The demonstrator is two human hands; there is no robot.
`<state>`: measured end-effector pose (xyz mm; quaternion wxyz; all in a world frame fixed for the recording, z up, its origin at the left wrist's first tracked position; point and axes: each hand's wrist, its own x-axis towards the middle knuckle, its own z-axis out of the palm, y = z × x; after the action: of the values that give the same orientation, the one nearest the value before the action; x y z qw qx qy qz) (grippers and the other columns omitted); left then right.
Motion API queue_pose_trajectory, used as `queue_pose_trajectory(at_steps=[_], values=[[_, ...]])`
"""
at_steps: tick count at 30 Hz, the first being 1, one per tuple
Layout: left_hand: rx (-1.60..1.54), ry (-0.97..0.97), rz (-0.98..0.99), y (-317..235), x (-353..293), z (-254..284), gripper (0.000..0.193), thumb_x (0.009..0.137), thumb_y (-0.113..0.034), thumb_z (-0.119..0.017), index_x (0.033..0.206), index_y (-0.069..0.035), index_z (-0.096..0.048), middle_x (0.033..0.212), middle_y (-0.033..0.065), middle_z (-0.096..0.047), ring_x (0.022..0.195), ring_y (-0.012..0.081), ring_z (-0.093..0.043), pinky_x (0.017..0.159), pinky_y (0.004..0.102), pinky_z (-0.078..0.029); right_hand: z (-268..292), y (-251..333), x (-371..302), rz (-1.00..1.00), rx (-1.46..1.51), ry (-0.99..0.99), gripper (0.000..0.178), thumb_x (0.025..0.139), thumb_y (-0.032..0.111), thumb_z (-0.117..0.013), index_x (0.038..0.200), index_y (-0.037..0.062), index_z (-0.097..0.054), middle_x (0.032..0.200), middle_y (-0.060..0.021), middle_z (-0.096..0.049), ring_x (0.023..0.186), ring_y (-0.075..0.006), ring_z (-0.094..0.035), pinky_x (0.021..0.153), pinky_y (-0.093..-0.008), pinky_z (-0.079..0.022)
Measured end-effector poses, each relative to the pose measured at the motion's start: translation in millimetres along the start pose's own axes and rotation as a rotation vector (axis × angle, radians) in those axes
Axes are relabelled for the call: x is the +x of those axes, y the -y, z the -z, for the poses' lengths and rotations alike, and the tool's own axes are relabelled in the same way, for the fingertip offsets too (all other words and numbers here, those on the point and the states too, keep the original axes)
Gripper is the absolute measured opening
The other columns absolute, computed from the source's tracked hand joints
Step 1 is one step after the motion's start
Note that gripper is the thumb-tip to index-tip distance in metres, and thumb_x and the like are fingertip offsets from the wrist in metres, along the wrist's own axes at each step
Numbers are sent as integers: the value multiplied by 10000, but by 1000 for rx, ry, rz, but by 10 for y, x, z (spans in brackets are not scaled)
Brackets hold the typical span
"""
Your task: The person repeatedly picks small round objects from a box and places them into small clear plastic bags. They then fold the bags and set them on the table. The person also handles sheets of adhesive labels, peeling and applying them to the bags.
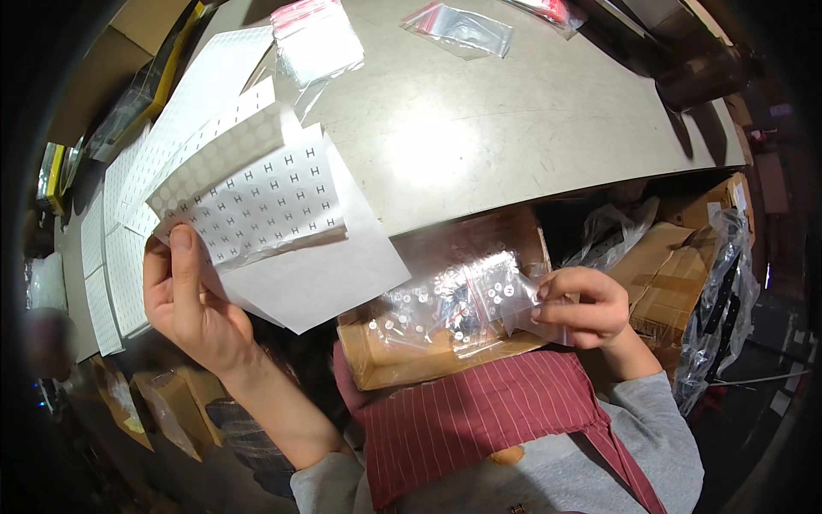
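Note:
My left hand is closed on a few white sticker sheets, the thumb pressed on top. The upper sheet carries rows of small black marks and is curled over, showing pale round shapes on its folded part. My right hand pinches the edge of a clear plastic bag, fingers bent toward the thumb. That bag is over an open cardboard box in front of me. Clear bags with small white round stickers lie in the box; which stickers belong to the held bag is hard to tell.
More printed sheets lie along the left of the grey table. A stack of red-topped clear bags and another clear bag rest at the back. A larger carton with loose plastic stands at the right.

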<state>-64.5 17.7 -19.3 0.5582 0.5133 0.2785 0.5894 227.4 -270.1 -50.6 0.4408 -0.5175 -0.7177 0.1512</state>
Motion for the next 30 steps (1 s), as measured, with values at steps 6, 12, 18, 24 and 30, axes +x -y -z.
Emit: queue_pose_trajectory(at_steps=[6,12,18,24,30], values=[[3,16,-21,-3,-4,-26,240,973,-28,-645,1171,105,-626,1107,163,-690,1003,193,-665,936,295,-507,-52,-8,124,278,-155,54,156,834,95,-673,873,-51,-712,1029,-195,-662,859,-326,-708,706,-379,-589],[-9,36,3,-13,11,20,203,980,-30,-641,1142,93,-636,1089,162,-700,985,187,-676,913,288,-519,-41,29,148,-253,103,-12,139,831,-20,-612,891,-53,-733,1122,-221,-631,969,-305,-719,883,-381,-583],[-38,32,9,-4,18,-8,171,983,-22,-635,1116,85,-642,1064,155,-707,969,176,-681,900,276,-526,-172,-49,77,-497,442,-300,125,955,-10,-605,830,-6,-611,1164,-164,-605,972,-187,-705,861,-302,-564],[-28,14,8,13,19,-39,175,979,-23,-646,1113,89,-644,1067,157,-705,974,175,-675,903,276,-521,-230,-36,80,-440,408,-347,106,919,-80,-567,838,-16,-593,1163,-171,-598,961,-206,-714,876,-313,-573],[-38,39,6,-6,10,-48,198,975,-54,-667,1123,77,-653,1062,138,-702,960,175,-667,902,281,-516,-104,-38,177,-182,-144,-134,327,676,-166,-509,958,-52,-629,1216,-233,-628,1028,-327,-667,859,-358,-554]])
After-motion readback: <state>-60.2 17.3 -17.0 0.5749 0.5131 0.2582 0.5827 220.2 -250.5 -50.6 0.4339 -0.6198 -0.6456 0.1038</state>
